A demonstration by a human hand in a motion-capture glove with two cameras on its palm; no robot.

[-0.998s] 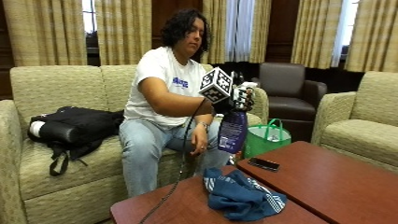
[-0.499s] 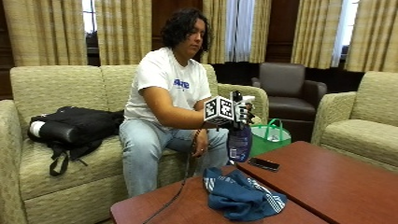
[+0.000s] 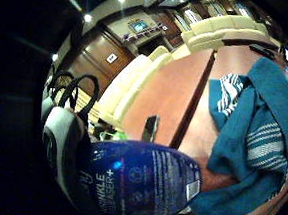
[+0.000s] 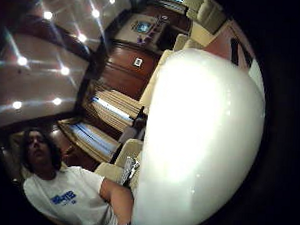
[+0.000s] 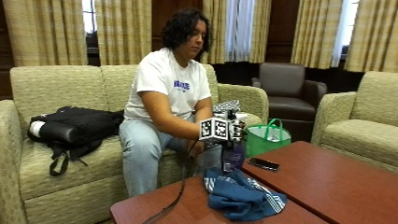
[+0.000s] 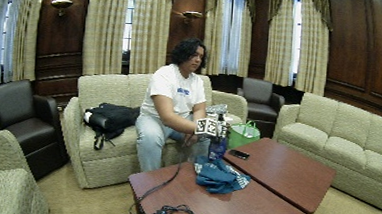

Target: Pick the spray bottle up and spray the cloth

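1. Lowered since a second ago: my gloved right hand [image 5: 229, 129] had brought the spray bottle [image 5: 233, 156] down from chest height until its base hung just above the cloth [image 5: 242, 198]; half a second ago it was already most of the way there.
2. Table [image 5: 336, 182]: wooden, in two sections with a seam between. Cloth lay on the near section, by the edge closest to me, so I had to reach little.
3. Cloth: blue with white stripes, crumpled in a heap. Little-finger palm view showed it spread right beside the bottle [image 3: 138, 180], which I judged was low enough for the spray to land on it.
4. Bottle: dark blue body, white head up at my hand, held upright. Thumb-side palm view was filled by that white head [image 4: 198, 144], so it sat close against my palm.
5. Fingers: curled round the bottle's neck and head, judging from the outside view. Whether one lay on the trigger, I couldn't tell.
6. Phone [image 5: 264, 164]: dark, flat on the far section, clear of the cloth and probably out of the spray.
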